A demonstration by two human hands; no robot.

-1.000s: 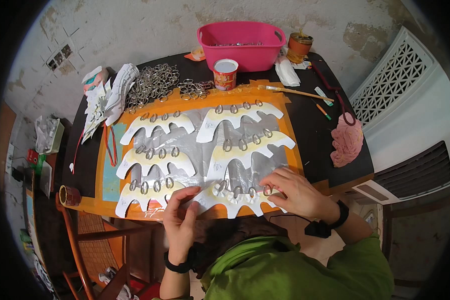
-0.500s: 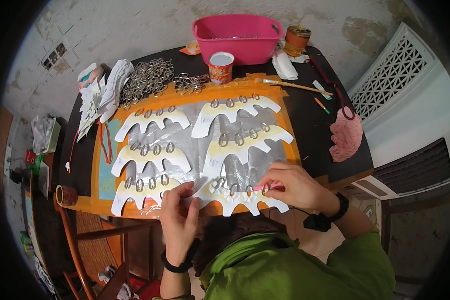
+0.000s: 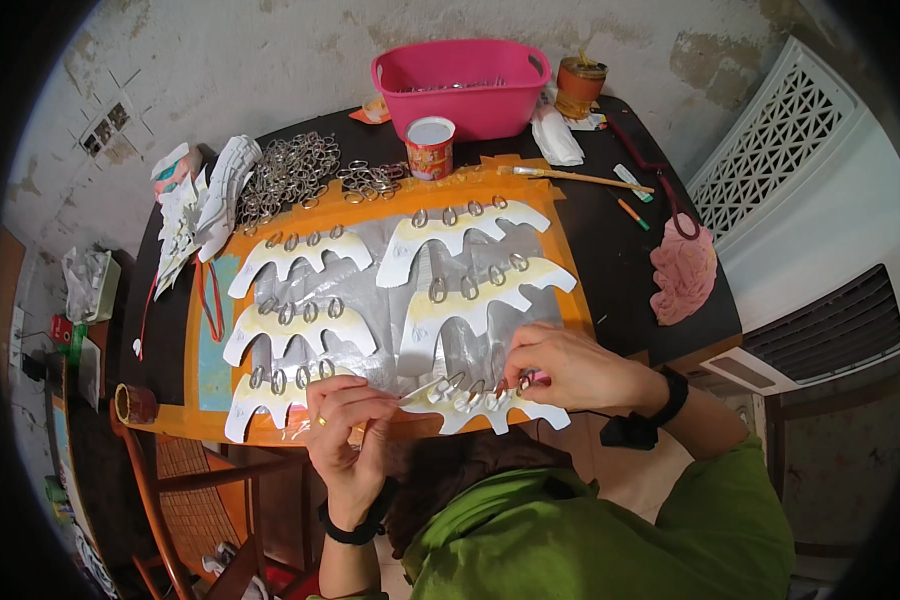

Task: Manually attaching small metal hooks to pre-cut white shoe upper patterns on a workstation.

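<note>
A scalloped white paper cut-out [image 3: 490, 413] with a yellowish upper edge lies at the table's front edge, metal rings [image 3: 477, 389] along it and small white tabs folded by them. My left hand [image 3: 350, 425] pinches its narrow left end, raised off the table. My right hand [image 3: 575, 368] is closed over its right part, fingertips down at the rings. A thin pink stick [image 3: 540, 379] shows partly under those fingers. Further cut-outs, such as the one at middle right [image 3: 490, 300] and the one at front left [image 3: 245, 410], lie flat with rings along their top edges.
Orange tape frames a grey plastic sheet [image 3: 390, 330] on the dark table [image 3: 620, 270]. Behind stand a pink tub [image 3: 460, 105], a can [image 3: 430, 150], a heap of metal rings [image 3: 290, 175] and a brush [image 3: 580, 178]. White paper pieces [image 3: 225, 195] lie back left, a pink cloth [image 3: 683, 275] right.
My left hand has shifted slightly and now lifts the cut-out's left end. My right hand has moved a little left along the rings, covering more of the pink stick.
</note>
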